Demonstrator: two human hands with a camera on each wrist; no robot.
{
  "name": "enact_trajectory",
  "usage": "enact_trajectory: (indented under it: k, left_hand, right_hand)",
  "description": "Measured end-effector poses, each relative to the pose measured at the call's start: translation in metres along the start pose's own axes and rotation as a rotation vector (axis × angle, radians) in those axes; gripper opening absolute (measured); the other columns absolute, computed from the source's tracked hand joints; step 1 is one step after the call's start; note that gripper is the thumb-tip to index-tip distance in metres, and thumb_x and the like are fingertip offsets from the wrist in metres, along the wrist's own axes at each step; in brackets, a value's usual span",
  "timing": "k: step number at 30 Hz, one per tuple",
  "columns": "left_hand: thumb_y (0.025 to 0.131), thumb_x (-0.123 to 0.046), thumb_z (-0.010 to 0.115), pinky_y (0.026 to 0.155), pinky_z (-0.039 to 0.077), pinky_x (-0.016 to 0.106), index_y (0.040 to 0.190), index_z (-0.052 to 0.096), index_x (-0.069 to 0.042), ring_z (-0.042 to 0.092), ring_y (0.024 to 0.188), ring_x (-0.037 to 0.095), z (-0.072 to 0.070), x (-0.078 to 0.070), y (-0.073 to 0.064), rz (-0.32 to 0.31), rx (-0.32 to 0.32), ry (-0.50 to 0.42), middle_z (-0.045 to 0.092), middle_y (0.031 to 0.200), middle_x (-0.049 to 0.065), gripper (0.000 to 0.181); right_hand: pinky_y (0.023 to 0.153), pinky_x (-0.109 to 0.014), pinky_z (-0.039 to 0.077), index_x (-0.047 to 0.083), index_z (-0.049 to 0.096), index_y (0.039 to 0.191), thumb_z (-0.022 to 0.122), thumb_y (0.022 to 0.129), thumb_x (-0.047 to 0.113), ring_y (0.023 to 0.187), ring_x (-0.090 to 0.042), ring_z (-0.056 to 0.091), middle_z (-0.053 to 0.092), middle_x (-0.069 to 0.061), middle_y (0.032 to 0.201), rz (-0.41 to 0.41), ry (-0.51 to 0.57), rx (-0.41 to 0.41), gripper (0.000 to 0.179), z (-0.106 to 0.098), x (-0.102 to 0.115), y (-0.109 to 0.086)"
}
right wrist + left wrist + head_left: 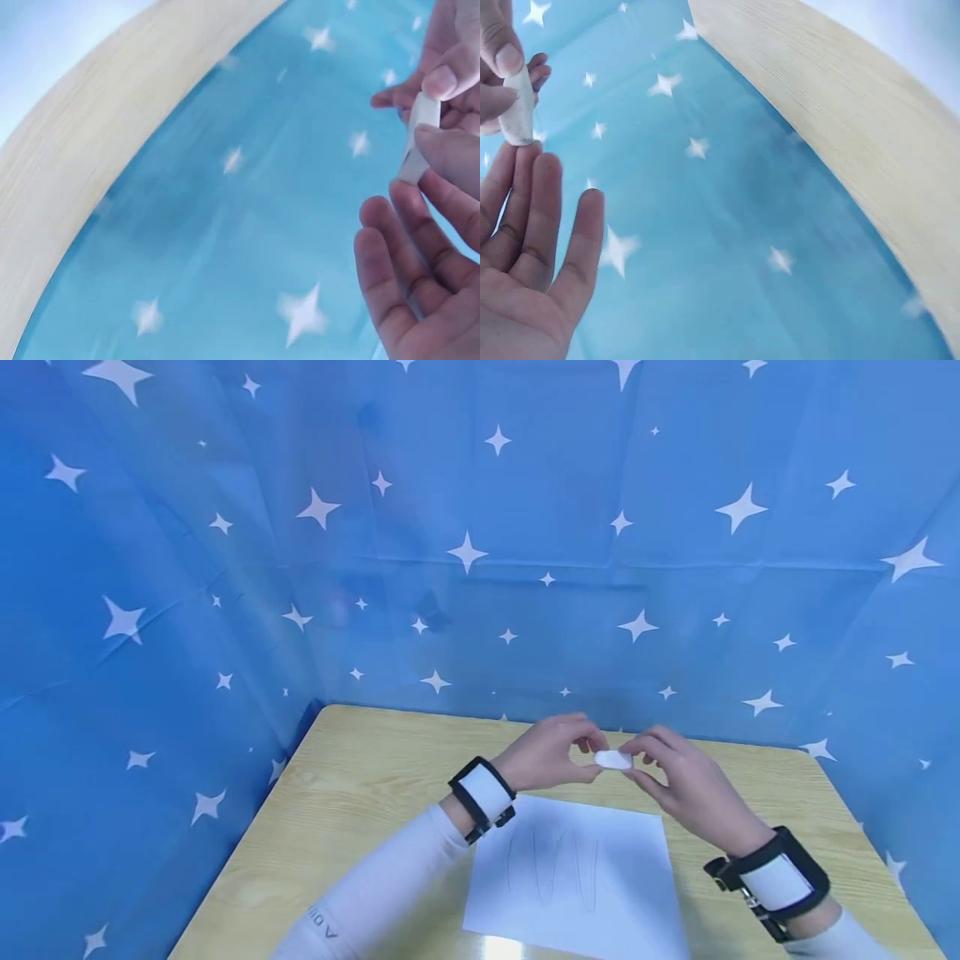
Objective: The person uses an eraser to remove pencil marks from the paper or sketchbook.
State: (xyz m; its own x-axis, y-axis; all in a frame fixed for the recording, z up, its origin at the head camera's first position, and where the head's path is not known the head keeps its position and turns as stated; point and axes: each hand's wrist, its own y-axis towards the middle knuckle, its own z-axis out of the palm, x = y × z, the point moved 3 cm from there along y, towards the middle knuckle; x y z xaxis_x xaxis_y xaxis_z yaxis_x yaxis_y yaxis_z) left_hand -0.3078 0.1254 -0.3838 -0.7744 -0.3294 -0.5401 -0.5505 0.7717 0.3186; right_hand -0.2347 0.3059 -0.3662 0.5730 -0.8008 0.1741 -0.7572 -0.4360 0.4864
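Note:
A small white eraser (613, 760) with rounded ends is held up between both hands, beyond the far edge of the paper in the head view. My left hand (551, 752) pinches its left end between thumb and fingertips. At the other end, my right hand (693, 789) grips it the same way. In the left wrist view the eraser (519, 112) stands on edge, fingertips at its lower end. The right wrist view shows the eraser (421, 142) with a thumb pressed on its face and the other fingers loosely spread.
Below the hands, a white sheet of paper (637, 877) with a faint zigzag pencil line lies on the wooden table (360, 793). A blue cloth (525, 527) with white stars hangs behind the table and along its left side. Each wrist wears a black strap.

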Motion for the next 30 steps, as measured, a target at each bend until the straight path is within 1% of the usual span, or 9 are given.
enact_trajectory:
  k: [4,7,11,18,20,22,25,27,30]
  left_hand:
    - [0.083,-0.026,0.071,0.077,0.049,0.019,0.103,0.066,-0.020,0.055,0.089,0.004,-0.006,0.011,-0.038,-0.026,-0.056,0.038,0.062,0.097,-0.007,0.021]
    - [0.082,-0.027,0.072,0.077,0.051,0.020,0.102,0.066,-0.020,0.055,0.089,0.005,-0.005,0.014,-0.056,-0.024,-0.097,0.063,0.064,0.096,-0.007,0.022]
    - [0.081,-0.028,0.073,0.076,0.051,0.019,0.102,0.065,-0.020,0.053,0.088,0.003,-0.003,0.013,-0.069,-0.011,-0.139,0.135,0.063,0.095,-0.007,0.024]
    - [0.081,-0.031,0.073,0.080,0.051,0.021,0.103,0.066,-0.020,0.054,0.088,0.003,0.003,0.009,-0.087,0.011,-0.184,0.261,0.064,0.096,-0.008,0.026]
    - [0.083,-0.033,0.072,0.081,0.051,0.024,0.108,0.065,-0.020,0.055,0.089,0.004,0.006,0.011,-0.094,-0.012,-0.192,0.277,0.064,0.100,-0.007,0.030]
    - [0.087,-0.037,0.068,0.084,0.052,0.027,0.116,0.063,-0.020,0.055,0.092,0.005,0.008,0.015,-0.104,-0.063,-0.188,0.293,0.064,0.106,-0.006,0.034]
    - [0.094,-0.042,0.057,0.091,0.051,0.035,0.126,0.060,-0.018,0.056,0.105,0.011,0.015,0.027,-0.126,-0.157,-0.102,0.339,0.063,0.122,-0.002,0.040]
    - [0.099,-0.045,0.045,0.099,0.047,0.041,0.132,0.057,-0.015,0.052,0.118,0.017,0.025,0.038,-0.143,-0.210,0.021,0.398,0.057,0.136,0.002,0.046]
    - [0.101,-0.048,0.034,0.108,0.038,0.050,0.141,0.049,-0.013,0.037,0.134,0.024,0.045,0.053,-0.168,-0.253,0.228,0.462,0.044,0.150,0.006,0.055]
  right_hand:
    - [0.064,-0.033,0.058,0.014,0.066,0.105,0.078,0.077,0.014,0.083,-0.011,0.058,0.062,0.003,0.100,0.005,0.058,0.061,0.030,0.022,0.021,0.006]
    - [0.065,-0.031,0.057,0.016,0.065,0.104,0.078,0.078,0.015,0.082,-0.007,0.056,0.061,0.005,0.100,0.009,0.093,0.084,0.029,0.033,0.031,0.007]
    - [0.065,-0.030,0.056,0.016,0.064,0.105,0.077,0.079,0.018,0.081,-0.006,0.053,0.059,0.007,0.100,0.013,0.142,0.081,0.030,0.042,0.038,0.007]
    - [0.065,-0.028,0.057,0.017,0.064,0.119,0.069,0.087,0.030,0.076,0.001,0.057,0.066,0.009,0.098,0.089,0.290,0.120,0.035,0.063,0.052,0.011]
    - [0.063,-0.027,0.057,0.016,0.066,0.117,0.069,0.087,0.028,0.073,0.001,0.057,0.066,0.008,0.093,0.091,0.298,0.121,0.033,0.069,0.056,0.012]
    - [0.061,-0.025,0.056,0.015,0.069,0.112,0.071,0.085,0.025,0.071,0.000,0.056,0.066,0.008,0.090,0.091,0.278,0.111,0.028,0.073,0.058,0.014]
    - [0.059,-0.025,0.056,0.013,0.071,0.106,0.072,0.084,0.020,0.070,-0.001,0.055,0.065,0.006,0.088,0.088,0.237,0.086,0.023,0.077,0.058,0.015]
    - [0.058,-0.026,0.055,0.014,0.071,0.102,0.072,0.084,0.018,0.070,-0.002,0.055,0.065,0.006,0.089,0.090,0.214,0.072,0.018,0.078,0.057,0.016]
    - [0.058,-0.028,0.055,0.015,0.071,0.099,0.072,0.084,0.016,0.070,-0.003,0.055,0.065,0.006,0.089,0.088,0.197,0.055,0.015,0.079,0.054,0.017]
